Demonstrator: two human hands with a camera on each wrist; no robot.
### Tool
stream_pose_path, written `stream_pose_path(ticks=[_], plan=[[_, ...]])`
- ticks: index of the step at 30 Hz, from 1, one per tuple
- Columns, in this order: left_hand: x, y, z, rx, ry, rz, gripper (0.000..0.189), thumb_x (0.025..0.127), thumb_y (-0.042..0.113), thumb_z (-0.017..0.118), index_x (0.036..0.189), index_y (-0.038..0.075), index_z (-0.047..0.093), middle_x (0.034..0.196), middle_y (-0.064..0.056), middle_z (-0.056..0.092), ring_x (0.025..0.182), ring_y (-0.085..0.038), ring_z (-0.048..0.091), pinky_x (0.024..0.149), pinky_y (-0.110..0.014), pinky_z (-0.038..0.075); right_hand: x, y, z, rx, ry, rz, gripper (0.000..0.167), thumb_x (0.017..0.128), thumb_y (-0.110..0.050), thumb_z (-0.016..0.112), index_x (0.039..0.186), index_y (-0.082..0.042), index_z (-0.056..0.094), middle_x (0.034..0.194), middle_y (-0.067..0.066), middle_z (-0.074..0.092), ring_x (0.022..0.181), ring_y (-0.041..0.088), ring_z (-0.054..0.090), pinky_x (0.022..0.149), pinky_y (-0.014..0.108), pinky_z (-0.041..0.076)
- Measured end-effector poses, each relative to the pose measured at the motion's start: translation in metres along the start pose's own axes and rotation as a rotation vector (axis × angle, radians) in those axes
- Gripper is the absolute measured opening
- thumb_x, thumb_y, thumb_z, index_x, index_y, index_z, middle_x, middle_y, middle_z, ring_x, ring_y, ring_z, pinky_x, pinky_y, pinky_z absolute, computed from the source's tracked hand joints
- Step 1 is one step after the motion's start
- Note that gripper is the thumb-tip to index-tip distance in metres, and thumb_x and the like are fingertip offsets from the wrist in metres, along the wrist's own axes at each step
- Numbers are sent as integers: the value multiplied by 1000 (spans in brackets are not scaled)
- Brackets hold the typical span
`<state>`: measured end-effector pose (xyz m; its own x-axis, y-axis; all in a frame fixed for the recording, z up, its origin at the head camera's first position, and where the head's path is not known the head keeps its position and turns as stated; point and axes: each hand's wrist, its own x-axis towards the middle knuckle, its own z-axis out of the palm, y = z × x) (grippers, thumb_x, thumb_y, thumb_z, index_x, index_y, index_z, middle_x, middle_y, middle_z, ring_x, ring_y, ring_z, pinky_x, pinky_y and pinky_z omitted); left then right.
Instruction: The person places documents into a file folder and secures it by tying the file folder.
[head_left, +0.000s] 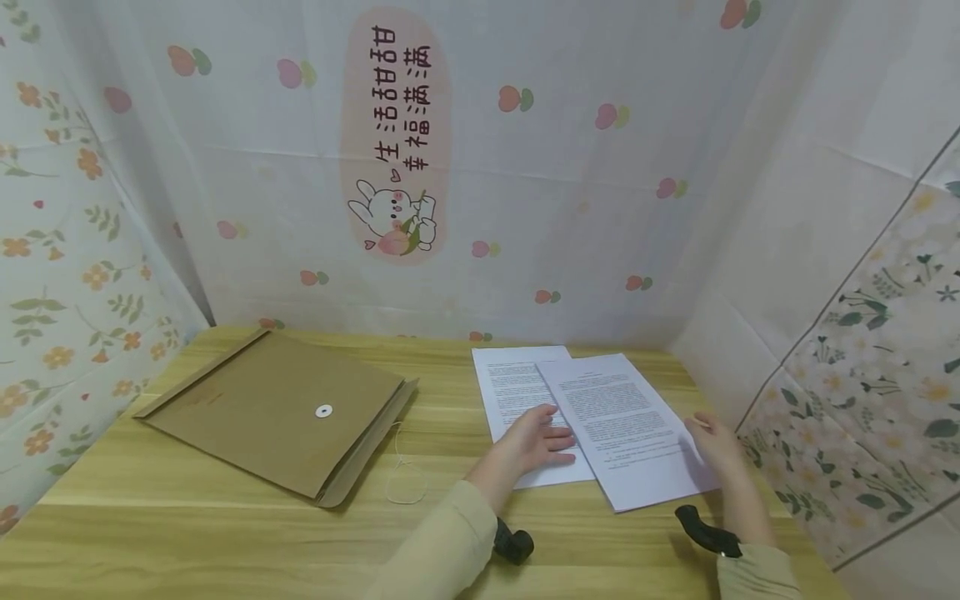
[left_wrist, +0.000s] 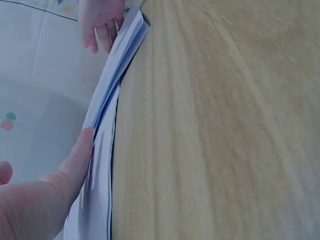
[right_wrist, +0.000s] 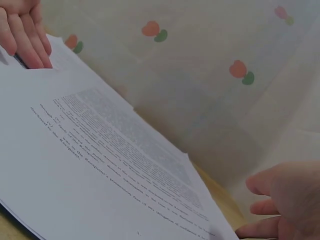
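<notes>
Two stacks of printed sheets lie on the table. The right stack [head_left: 618, 425] sits askew and overlaps the left stack [head_left: 512, 379]. With fingers extended, my left hand [head_left: 534, 442] rests over the left stack, its fingertips at the left edge of the right one. At the opposite side, my right hand [head_left: 716, 446] is beside the right stack's outer edge, fingertips right at the paper in the right wrist view, thumb apart. The left wrist view shows the upper stack's edge [left_wrist: 114, 65] as several layers, slightly raised over the lower one.
A brown kraft document envelope [head_left: 277, 400] with a white button closure [head_left: 324, 411] lies on the left of the wooden table [head_left: 225, 533]. Its thin white string [head_left: 405, 487] trails on the tabletop. Patterned curtains [head_left: 525, 208] hang behind and at both sides.
</notes>
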<state>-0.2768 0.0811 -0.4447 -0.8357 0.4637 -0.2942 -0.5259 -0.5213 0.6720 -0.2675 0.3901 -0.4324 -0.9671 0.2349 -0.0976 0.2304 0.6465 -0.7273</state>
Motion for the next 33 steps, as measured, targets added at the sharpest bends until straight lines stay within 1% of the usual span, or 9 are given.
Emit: stream_pose_path(ticks=[5, 11, 14, 18, 21, 24, 26, 29, 33], plan=[[-2, 0, 4, 7, 1, -3, 76, 95, 21, 51, 144, -16, 7, 135, -45, 29, 127, -53, 35, 96, -65, 34, -1, -5, 4, -23, -4, -42, 63, 103, -31, 32, 141, 17, 21, 140, 40, 26, 128, 54, 29, 105, 57, 26], [0, -3, 6, 40, 59, 14, 69, 95, 19, 54, 146, -10, 17, 128, -41, 41, 123, -51, 42, 94, -64, 38, -2, -8, 6, -23, 21, -14, 62, 102, -32, 34, 140, 16, 23, 138, 41, 27, 126, 54, 29, 104, 59, 24], [0, -6, 8, 39, 88, 26, 65, 95, 17, 54, 146, -7, 23, 125, -39, 45, 121, -49, 45, 94, -59, 41, -3, -8, 7, -6, 37, -8, 61, 101, -29, 38, 140, 16, 24, 136, 42, 29, 125, 54, 31, 103, 59, 26], [1, -7, 12, 55, 101, 46, 63, 94, 14, 55, 144, -9, 26, 125, -39, 44, 116, -48, 49, 93, -50, 46, -3, -8, 7, 7, 60, -8, 57, 98, -19, 44, 137, 20, 27, 134, 43, 32, 122, 55, 35, 103, 58, 29], [2, -9, 13, 106, 87, 55, 56, 94, 12, 54, 140, -12, 33, 123, -37, 48, 111, -43, 55, 91, -47, 48, -2, -9, 9, 13, 46, -15, 54, 96, -14, 44, 134, 22, 31, 135, 43, 31, 125, 55, 31, 104, 57, 27], [1, -12, 11, 158, 81, 50, 46, 94, 9, 53, 131, -14, 42, 117, -30, 56, 108, -38, 58, 90, -47, 49, -2, -12, 13, 24, 10, -13, 52, 96, -14, 45, 133, 21, 35, 137, 42, 30, 128, 54, 28, 105, 57, 25], [0, -14, 10, 190, 78, 50, 40, 94, 6, 51, 128, -15, 45, 114, -26, 60, 107, -37, 60, 90, -48, 48, -3, -14, 17, 40, -16, -2, 51, 95, -14, 45, 134, 19, 37, 137, 40, 33, 126, 52, 32, 102, 57, 29], [-1, -15, 8, 248, 85, 58, 39, 92, -1, 49, 129, -13, 46, 109, -21, 62, 103, -35, 62, 89, -49, 49, -4, -18, 21, 56, -20, 5, 49, 94, -11, 46, 134, 17, 40, 131, 38, 42, 116, 47, 43, 94, 53, 35], [-2, -13, 5, 376, 100, 91, 44, 88, -7, 49, 131, -9, 46, 101, -16, 64, 93, -30, 65, 81, -40, 54, -5, -23, 23, 63, 14, -33, 45, 93, -6, 47, 132, 16, 43, 119, 37, 51, 104, 43, 50, 88, 51, 37]])
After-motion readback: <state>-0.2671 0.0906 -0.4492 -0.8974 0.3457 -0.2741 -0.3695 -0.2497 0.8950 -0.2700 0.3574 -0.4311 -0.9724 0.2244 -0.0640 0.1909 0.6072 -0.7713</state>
